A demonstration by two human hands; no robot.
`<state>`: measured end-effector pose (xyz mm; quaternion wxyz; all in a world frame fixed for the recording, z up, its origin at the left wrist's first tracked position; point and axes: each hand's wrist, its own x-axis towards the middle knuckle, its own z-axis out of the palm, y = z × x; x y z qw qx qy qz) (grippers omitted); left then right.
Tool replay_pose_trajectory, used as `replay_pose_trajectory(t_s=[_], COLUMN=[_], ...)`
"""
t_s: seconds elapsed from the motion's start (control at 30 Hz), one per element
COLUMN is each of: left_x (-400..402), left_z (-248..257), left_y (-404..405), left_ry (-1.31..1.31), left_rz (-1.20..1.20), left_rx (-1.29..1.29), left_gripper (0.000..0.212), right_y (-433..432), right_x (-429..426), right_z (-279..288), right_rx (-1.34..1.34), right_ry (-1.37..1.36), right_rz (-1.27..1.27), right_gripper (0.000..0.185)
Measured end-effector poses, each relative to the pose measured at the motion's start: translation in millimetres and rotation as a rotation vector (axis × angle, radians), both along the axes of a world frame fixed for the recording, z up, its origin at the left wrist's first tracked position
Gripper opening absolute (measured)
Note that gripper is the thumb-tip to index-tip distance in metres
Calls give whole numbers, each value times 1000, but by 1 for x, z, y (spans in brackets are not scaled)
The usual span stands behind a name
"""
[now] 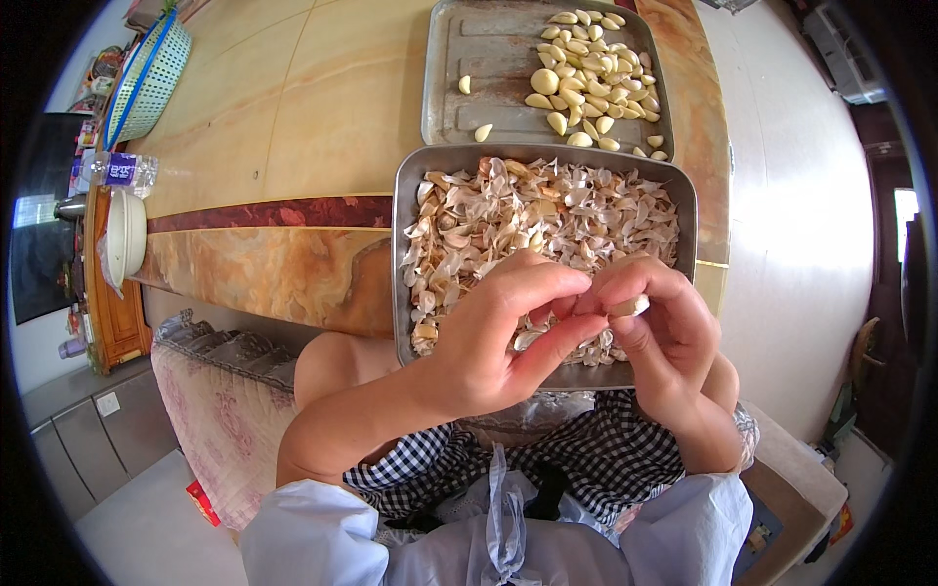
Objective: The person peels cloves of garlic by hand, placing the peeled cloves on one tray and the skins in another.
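Observation:
A pale garlic clove (630, 305) sits between the thumb and index finger of my right hand (670, 329). My left hand (506, 329) curves in from the other side, its thumb tip at the clove's left end. Overlapping fingertips hide whether the left fingers grip the clove or a bit of skin. Both hands are above a deep metal tray (399, 256) heaped with papery garlic skins (542, 212). Touching its far side, a shallower metal tray (498, 58) bears many peeled garlic cloves (593, 73), mostly piled at its right.
Both trays rest at the right end of a marble-patterned table (330, 95); the near tray overhangs its front edge. At the far left are a blue-rimmed plastic basket (150, 80), a plastic bottle (128, 170) and a white bowl (126, 233). A fabric-covered seat (212, 417) is at lower left.

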<state>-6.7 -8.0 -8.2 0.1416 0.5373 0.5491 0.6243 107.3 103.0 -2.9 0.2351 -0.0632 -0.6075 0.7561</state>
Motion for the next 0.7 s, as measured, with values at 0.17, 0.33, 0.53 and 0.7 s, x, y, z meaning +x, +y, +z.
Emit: replay_pose_trajectory(t_s=[0.17,0.33,0.53,0.7], left_x=[-3,-9,-7,-14], left_z=[8,5,8,-4], left_y=[3,-1,-3,5], left_ry=[181,375,204,321], left_rz=[60,79,35,167], left_rx=[51,23,-1,-74], left_gripper=[34,25,20,20], right_y=[-9,-3,-7,-2], right_x=[0,-2,3,2], right_z=[9,-4,5,8], right_rx=[289,408,-70,-78], right_ry=[-89,49,18,17], right_rz=[-89,-47,113,134], right_gripper=[25,30,26,25])
